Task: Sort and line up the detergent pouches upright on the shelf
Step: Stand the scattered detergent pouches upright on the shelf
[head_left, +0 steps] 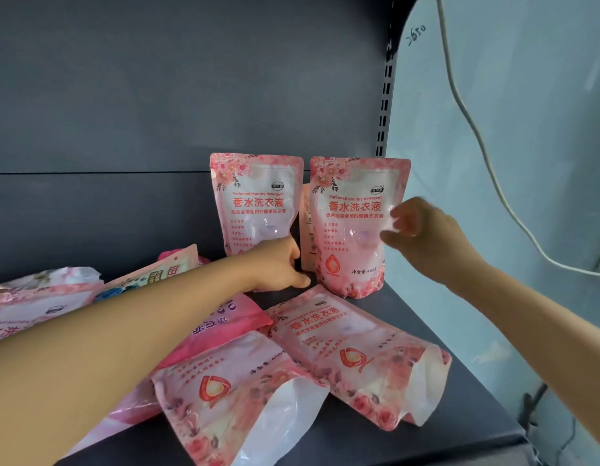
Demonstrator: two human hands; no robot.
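Note:
Two pink floral detergent pouches stand upright at the back of the dark shelf (pixel 426 317): the left pouch (pixel 255 196) and the right pouch (pixel 354 210). A third upright pouch (pixel 306 227) peeks out between and behind them. My left hand (pixel 278 264) holds the lower right corner of the left upright pouch. My right hand (pixel 423 230) hovers blurred at the right edge of the right upright pouch, fingers loosely curled, holding nothing that I can see. Two pouches lie flat in front: one (pixel 359 351) at right, one (pixel 231 398) at centre.
More pouches lie in a heap at the left: a darker pink one (pixel 224 327), a pale one (pixel 39 301) and one with a blue-green print (pixel 150 274). A slotted shelf upright (pixel 384 105) and a pale wall with a white cable (pixel 487 156) bound the right side.

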